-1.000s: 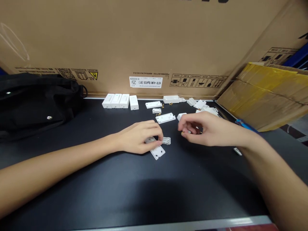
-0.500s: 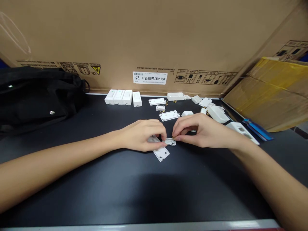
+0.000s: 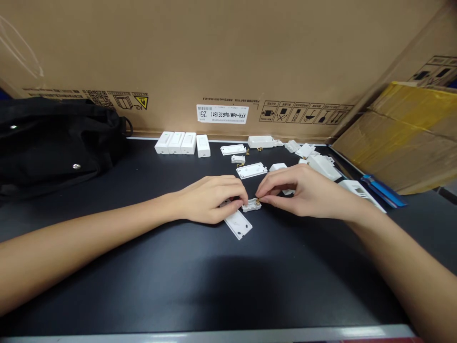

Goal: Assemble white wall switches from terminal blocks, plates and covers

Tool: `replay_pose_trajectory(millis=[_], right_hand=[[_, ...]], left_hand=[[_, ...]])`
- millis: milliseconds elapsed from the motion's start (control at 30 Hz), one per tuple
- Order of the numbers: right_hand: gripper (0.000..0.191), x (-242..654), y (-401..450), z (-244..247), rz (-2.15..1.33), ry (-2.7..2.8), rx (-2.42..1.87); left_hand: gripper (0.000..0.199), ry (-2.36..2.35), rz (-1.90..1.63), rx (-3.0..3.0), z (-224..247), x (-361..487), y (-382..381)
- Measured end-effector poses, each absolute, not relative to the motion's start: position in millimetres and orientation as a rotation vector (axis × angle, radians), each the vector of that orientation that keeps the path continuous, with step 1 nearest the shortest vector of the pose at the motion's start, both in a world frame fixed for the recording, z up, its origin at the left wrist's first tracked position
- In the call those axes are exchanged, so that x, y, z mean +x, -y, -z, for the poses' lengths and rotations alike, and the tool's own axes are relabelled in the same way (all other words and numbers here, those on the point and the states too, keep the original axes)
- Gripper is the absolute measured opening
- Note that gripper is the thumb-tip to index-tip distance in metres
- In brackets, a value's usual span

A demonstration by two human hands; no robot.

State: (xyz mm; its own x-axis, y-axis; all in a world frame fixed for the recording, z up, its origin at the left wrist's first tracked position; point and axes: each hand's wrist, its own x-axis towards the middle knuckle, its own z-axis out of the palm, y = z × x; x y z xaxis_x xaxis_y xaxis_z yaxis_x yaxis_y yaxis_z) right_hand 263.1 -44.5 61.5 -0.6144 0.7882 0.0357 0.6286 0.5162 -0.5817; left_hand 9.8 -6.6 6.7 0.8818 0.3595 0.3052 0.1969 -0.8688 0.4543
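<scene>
Since the earlier frames, the right hand (image 3: 303,193) has come across from well to the side and now meets the right end of the small white housing (image 3: 252,205), which has also tipped a little from how it lay a moment ago. The right grip is nearly closed, thumb and fingertips pinched on a tiny brass piece (image 3: 257,201) at that end; how far in the piece sits is too small to tell. The left hand (image 3: 213,200) has its grip drawn almost together at the housing's left end, fingertip and thumb holding it there. So the housing lies directly between the two grips, just above the dark surface (image 3: 160,286) or touching it; I cannot tell which. Partly under the left grip, a flat white plate (image 3: 239,225) with holes slants toward the near side. Straight beyond the grips are another white plate (image 3: 252,170), a short white part (image 3: 238,159) and loose brass bits (image 3: 260,149). Farther off, to the left of the grips, four white boxes (image 3: 182,143) stand in a row. Past the right grip are a cluster of white parts (image 3: 323,166), a white cover (image 3: 361,193) and a blue-handled tool (image 3: 384,191).
</scene>
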Motion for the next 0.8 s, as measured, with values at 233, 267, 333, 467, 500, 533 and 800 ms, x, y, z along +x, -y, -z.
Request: replay_pose_trajectory(millis=[233, 267, 333, 467, 500, 533, 800], right_hand=[[0.012, 261.0, 42.6, -56.2, -0.754, 2.482, -1.159], [0.012, 260.6, 42.2, -55.6, -0.747, 2.486, -1.154], [0.013, 260.2, 41.7, -55.1, -0.714, 2.49, -1.156], [0.013, 261.1, 40.9, -54.6, -0.605, 2.484, -1.199], [0.012, 261.4, 40.8, -54.3, -0.583, 2.483, -1.206], [0.012, 261.5, 40.7, -54.0, -0.567, 2.483, -1.207], [0.016, 254.9, 42.6, -50.2, -0.553, 2.448, -1.181]], left_hand=[[0.022, -0.406, -0.532, 2.686, -5.8, 9.4, 7.0], [0.022, -0.41, -0.531, 2.694, -5.7, 9.5, 7.3], [0.021, -0.414, -0.539, 2.711, -5.4, 9.7, 7.8], [0.023, -0.414, -0.543, 2.739, -4.4, 9.7, 7.8], [0.024, -0.414, -0.537, 2.739, -4.2, 9.8, 7.5], [0.025, -0.415, -0.529, 2.736, -4.2, 9.9, 7.0], [0.028, -0.448, -0.54, 2.666, -4.0, 11.0, 2.8]])
